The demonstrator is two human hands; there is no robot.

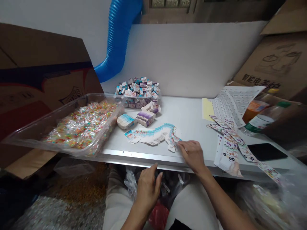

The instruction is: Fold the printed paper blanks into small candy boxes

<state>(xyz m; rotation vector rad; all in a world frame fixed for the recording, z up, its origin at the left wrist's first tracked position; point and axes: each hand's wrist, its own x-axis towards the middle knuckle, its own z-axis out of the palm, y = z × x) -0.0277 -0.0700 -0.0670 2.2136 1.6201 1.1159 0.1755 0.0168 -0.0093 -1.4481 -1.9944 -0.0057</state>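
My right hand (193, 154) is at the right end of a fanned row of small printed cards (153, 134), blue and white, lying on the white table. Its thumb and fingertips are pinched on the end card (177, 140). Below the table edge, over my lap, is my left hand (148, 185), thumb and forefinger apart, with nothing visible in it. Behind the row lie a blue-and-white stack of cards (126, 121) and a purple-and-white stack (145, 117). A clear tub (134, 103) heaped with small printed packets stands farther back.
On the left, a clear plastic tray (96, 147) holds many clear-wrapped colourful pieces beside a large cardboard box (45, 64). To the right are sticker strips (229, 153), printed sheets (236, 100), a black phone (267, 151) and a bottle (260, 123). A blue hose (118, 38) hangs behind.
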